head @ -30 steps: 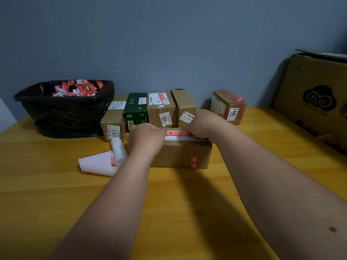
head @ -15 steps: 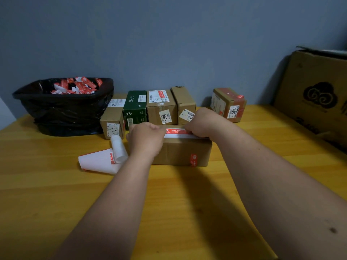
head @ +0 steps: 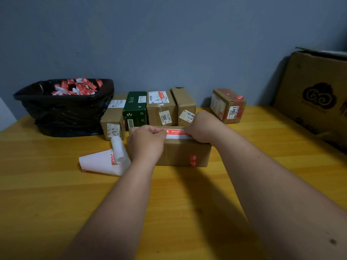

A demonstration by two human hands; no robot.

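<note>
right hand (head: pixel 203 128): lowered slightly onto the near top edge of the box (head: pixel 180 155)
label strip (head: pixel 176 133): covered further at its right end

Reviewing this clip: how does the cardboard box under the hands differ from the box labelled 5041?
The handled box lies long and low, square to the camera; the 5041 box is more cube-like and turned cornerwise. The left hand and right hand pinch a red-and-white strip on the handled box's top; the 5041 box stands untouched at the back right. Both are brown cardboard with red markings, on the wooden table.
</note>
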